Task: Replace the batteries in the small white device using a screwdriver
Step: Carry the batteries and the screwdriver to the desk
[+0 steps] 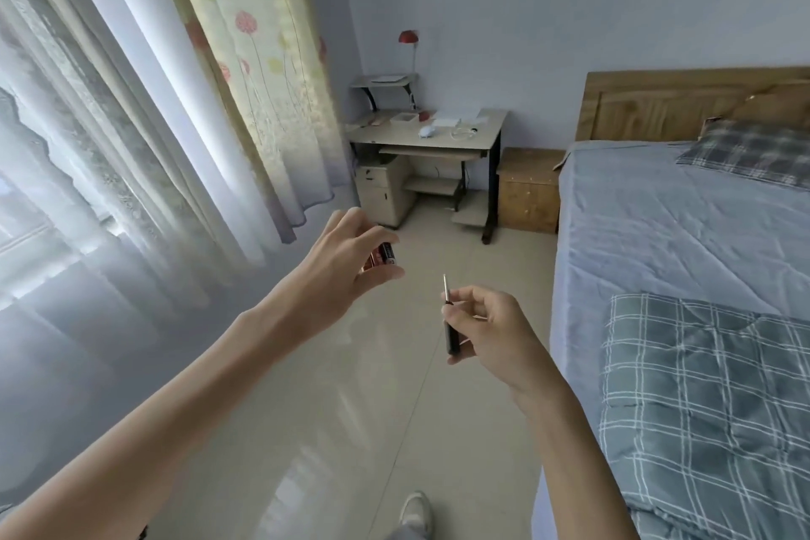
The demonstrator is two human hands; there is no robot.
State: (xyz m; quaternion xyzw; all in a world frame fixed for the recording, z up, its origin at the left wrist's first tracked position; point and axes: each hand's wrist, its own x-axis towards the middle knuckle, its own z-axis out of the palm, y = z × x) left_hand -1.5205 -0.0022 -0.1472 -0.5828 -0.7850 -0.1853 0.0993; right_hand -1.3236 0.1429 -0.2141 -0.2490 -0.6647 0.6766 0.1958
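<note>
My left hand (346, 267) is raised over the floor and holds red-and-black batteries (382, 258) between fingers and thumb. To its right, my right hand (491, 329) grips a small screwdriver (450, 327) with a black handle, its metal shaft pointing up. Both hands hang in mid-air, apart from each other. A small white rounded object (427, 131) lies on the far desk (486, 132); I cannot tell whether it is the device.
A bed (657, 241) with a blue sheet and a plaid quilt (710, 408) fills the right side. Curtains (184, 101) hang along the left. A wooden box (528, 189) stands between desk and bed. Tiled floor (350, 408) lies ahead; my shoe (416, 511) shows below.
</note>
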